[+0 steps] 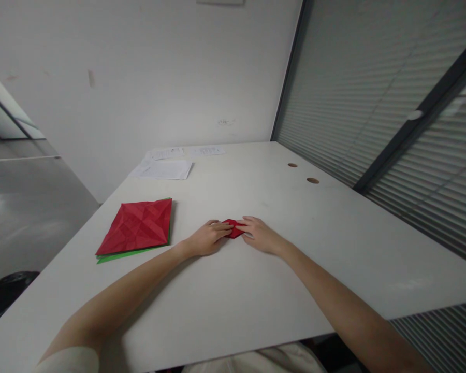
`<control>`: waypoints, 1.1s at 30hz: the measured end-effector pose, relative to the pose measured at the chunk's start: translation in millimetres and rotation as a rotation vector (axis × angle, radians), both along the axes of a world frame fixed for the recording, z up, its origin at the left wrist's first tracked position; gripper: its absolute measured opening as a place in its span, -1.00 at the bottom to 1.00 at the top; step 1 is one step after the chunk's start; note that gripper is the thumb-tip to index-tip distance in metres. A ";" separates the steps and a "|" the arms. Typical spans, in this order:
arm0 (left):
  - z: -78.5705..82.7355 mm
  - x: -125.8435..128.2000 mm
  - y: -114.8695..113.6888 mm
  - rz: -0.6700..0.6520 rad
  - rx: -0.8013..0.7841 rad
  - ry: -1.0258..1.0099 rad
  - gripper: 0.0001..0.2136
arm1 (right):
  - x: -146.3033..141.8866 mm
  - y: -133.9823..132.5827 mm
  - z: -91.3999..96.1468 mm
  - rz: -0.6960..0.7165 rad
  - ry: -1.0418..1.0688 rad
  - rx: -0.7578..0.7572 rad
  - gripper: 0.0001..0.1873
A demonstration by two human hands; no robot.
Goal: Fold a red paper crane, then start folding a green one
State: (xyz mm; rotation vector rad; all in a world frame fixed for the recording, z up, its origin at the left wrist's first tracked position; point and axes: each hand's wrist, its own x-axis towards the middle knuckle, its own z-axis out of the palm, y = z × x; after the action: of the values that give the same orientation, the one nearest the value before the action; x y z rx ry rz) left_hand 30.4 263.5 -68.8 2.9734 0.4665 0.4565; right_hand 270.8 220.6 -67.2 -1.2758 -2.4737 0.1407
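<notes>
Paper stack (140, 228), red over green. Right of the paper stack: one folded red paper (235, 234), your left hand (209, 238) and right hand (261, 235) together on it; whether pinching, cannot tell. Beyond: white sheets (166, 169).

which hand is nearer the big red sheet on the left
Left. The left hand is to the right of the big red sheet, touching the small folded paper; the right hand is farther right, at that paper's other side.
</notes>
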 end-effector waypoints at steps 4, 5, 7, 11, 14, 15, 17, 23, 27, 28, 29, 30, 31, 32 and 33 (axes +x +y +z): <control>-6.1 0.3 2.1 0.005 0.020 -0.027 -0.63 | -2.2 -2.7 4.6 0.037 0.005 -0.041 -0.63; -7.5 1.0 2.1 0.007 0.020 -0.037 -0.62 | -2.7 -3.4 6.3 0.030 0.000 -0.042 -0.63; -9.3 2.8 2.0 0.008 0.013 -0.066 -0.62 | -2.6 -4.1 8.8 0.014 -0.018 -0.049 -0.64; -9.6 7.1 2.3 -0.007 -0.018 -0.138 -0.60 | 1.9 -1.6 8.5 -0.014 -0.039 -0.061 -0.61; -8.4 8.9 2.5 -0.011 -0.037 -0.159 -0.60 | 5.7 1.6 6.7 -0.025 -0.031 -0.059 -0.58; -7.9 9.1 2.4 -0.006 -0.041 -0.161 -0.60 | 6.4 2.4 6.6 -0.026 -0.031 -0.060 -0.58; -6.6 9.3 1.9 0.015 -0.044 -0.163 -0.61 | 7.1 3.0 7.1 -0.021 -0.034 -0.062 -0.59; -6.0 10.2 1.0 0.053 -0.043 -0.173 -0.61 | 7.0 0.5 8.7 -0.036 -0.031 -0.081 -0.58; -9.0 9.5 0.9 0.082 -0.027 -0.165 -0.63 | 6.3 0.1 6.9 -0.042 -0.025 -0.072 -0.59; -9.3 9.1 0.6 0.094 -0.023 -0.169 -0.64 | 6.0 0.2 6.5 -0.041 -0.024 -0.068 -0.59; -9.4 8.7 0.0 0.105 -0.019 -0.175 -0.66 | 5.8 0.4 6.2 -0.039 -0.020 -0.065 -0.59; -9.1 8.2 -0.6 0.114 -0.015 -0.180 -0.68 | 5.7 0.5 5.9 -0.036 -0.015 -0.061 -0.60; -8.5 7.8 -1.4 0.123 -0.011 -0.183 -0.71 | 5.7 0.5 5.7 -0.033 -0.008 -0.057 -0.60; -7.8 7.5 -2.2 0.131 -0.007 -0.181 -0.74 | 5.8 0.4 5.5 -0.028 -0.002 -0.053 -0.61; -6.9 7.4 -2.9 0.136 -0.003 -0.172 -0.76 | 6.0 0.3 5.4 -0.021 0.003 -0.050 -0.62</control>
State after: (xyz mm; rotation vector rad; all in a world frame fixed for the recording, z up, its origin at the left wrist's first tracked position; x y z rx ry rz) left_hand 37.7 260.6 -75.7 2.8775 0.6525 0.7169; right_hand 276.8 220.9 -61.8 -1.3204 -2.4682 0.2001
